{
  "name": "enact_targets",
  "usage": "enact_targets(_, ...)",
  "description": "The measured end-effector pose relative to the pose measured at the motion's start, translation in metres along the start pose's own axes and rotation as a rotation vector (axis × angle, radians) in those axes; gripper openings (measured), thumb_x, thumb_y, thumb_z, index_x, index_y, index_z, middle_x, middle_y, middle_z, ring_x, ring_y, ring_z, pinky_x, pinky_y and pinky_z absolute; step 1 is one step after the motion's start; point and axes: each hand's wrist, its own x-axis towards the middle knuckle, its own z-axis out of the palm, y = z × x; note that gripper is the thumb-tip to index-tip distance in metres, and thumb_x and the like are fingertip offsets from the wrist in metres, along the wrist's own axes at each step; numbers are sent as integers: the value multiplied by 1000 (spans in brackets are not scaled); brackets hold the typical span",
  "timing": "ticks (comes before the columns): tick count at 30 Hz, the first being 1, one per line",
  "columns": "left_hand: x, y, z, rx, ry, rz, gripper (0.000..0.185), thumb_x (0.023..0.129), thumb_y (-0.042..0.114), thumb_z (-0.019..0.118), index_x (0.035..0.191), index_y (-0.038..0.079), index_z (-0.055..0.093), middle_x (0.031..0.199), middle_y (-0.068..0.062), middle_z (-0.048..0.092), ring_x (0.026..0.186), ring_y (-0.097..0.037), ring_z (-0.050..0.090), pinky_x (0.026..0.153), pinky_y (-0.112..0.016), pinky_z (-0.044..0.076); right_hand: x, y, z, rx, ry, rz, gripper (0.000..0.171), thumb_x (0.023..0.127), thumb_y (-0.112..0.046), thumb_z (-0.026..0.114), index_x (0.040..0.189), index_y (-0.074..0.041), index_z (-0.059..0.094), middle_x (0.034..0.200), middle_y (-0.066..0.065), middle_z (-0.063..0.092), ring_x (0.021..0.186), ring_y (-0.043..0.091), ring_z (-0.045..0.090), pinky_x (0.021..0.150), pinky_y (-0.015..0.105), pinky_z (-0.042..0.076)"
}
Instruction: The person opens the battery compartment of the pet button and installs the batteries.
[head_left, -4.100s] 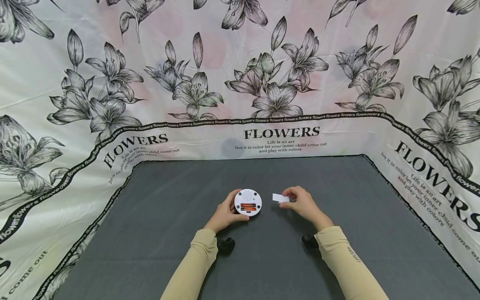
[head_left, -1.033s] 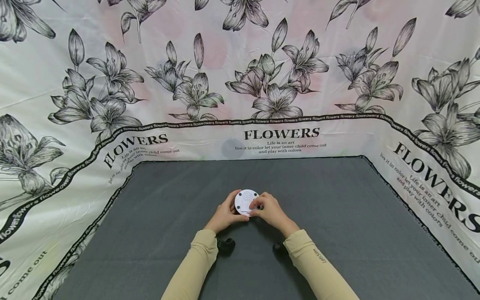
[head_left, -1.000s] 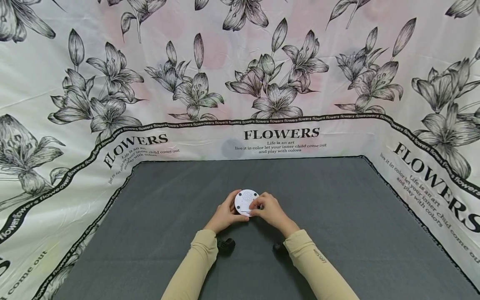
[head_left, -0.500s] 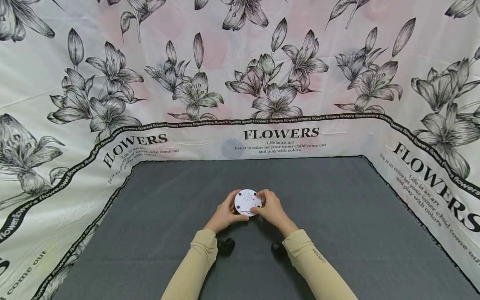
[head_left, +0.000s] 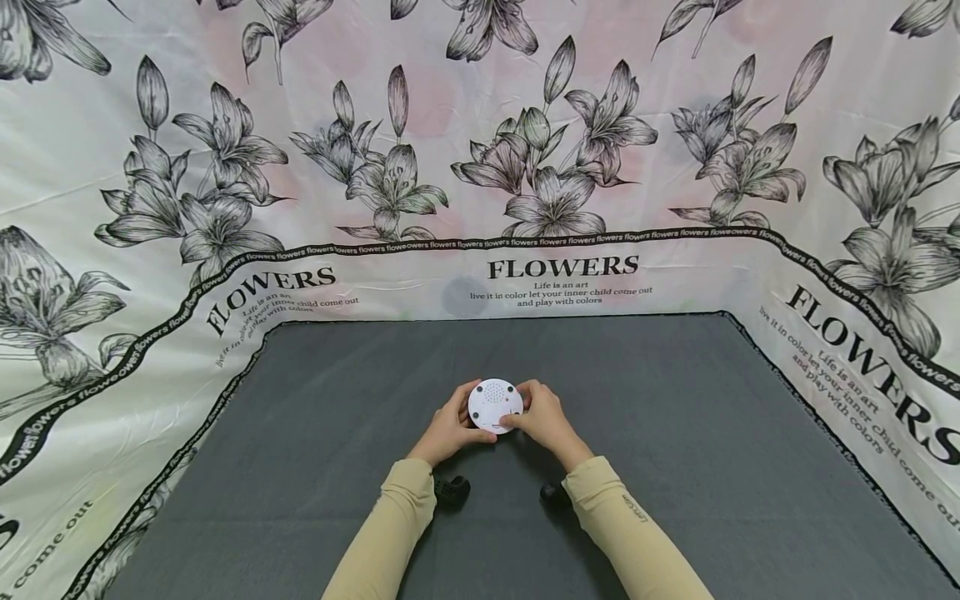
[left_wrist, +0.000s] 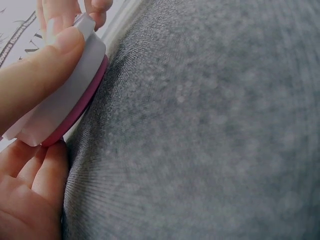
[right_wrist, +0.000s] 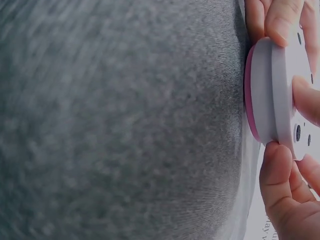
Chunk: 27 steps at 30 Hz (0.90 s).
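Note:
In the head view, a round white battery-powered device with a speaker grille and several dark round feet is held face up toward me. Its white battery cover lies over the compartment, and no batteries show. My left hand grips the left side, thumb at the near rim and fingers behind. My right hand grips the right side, its thumb pressed on the cover's area and fingers at the edge. The right wrist view shows the device edge-on with a pink band on its far side.
Dark grey cloth covers the table under both hands. A white cloth printed with lilies and lettering rises behind and along the sides. Black wrist cameras sit beneath the cuffs.
Some seconds ago the right hand held the white cover apart, and orange batteries showed. Since then it moved left and the cover went on; lately its fingers shifted to the device's right rim.

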Motion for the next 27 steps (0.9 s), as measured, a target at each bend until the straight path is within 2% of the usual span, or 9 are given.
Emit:
enact_targets(5,-1,0,1,15,8,1,89,74,-2,76,144,1,21,144,-21,31,129,-30,36,97,-39,40,-1,3,1,26,-4,20,56,67,-15,84,111,4,55,82,9,51,72,20,47,62,31,40)
enact_targets(9,-1,0,1,-5,19,-25,88,74,-2,76,142,-3,19,143,-22,32,128,-30,36,98,-40,38,-1,4,0,44,-40,47,61,70,-18,82,117,7,53,76,7,52,63,17,49,55,28,41)
enact_targets(15,6,-20,1,9,81,-42,79,70,6,81,128,0,28,133,-20,45,122,-25,45,94,-33,43,-1,2,-3,81,-128,87,53,75,-17,79,114,9,55,70,6,53,52,13,57,47,26,47)
enact_targets(19,10,-28,1,28,89,-39,76,69,9,83,124,3,31,130,-19,49,121,-24,46,93,-34,43,0,2,-4,107,-141,101,50,74,-16,79,111,8,55,70,8,53,51,14,59,48,27,49)
enact_targets(24,12,-25,1,79,107,-6,69,68,9,83,119,8,37,128,-15,49,121,-22,46,94,-30,42,1,2,-6,146,-130,110,51,75,-18,79,111,8,54,70,9,54,52,15,60,50,30,51)
enact_targets(27,12,-19,0,119,91,5,70,68,8,83,122,11,39,130,-12,47,122,-21,46,95,-30,41,2,0,-8,157,-109,104,51,81,-23,74,114,9,52,73,10,56,53,16,62,52,31,52)
